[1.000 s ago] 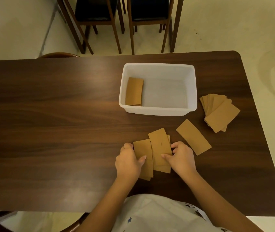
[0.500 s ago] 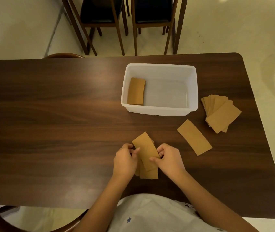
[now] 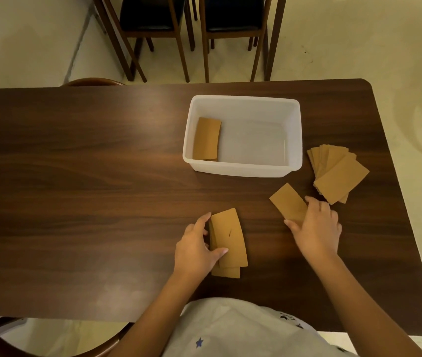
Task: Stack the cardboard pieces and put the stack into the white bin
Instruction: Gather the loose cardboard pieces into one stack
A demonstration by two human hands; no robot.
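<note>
Left hand (image 3: 195,249) clamped on small stack (image 3: 226,242) to steady it; right hand (image 3: 315,225), fingers spread, pressing loose cardboard piece (image 3: 287,202) for adding.

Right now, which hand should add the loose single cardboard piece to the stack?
Right. The right hand already rests on the loose piece, fingers over its near end. The left hand is busy steadying the small stack and sits farther from that piece.
</note>
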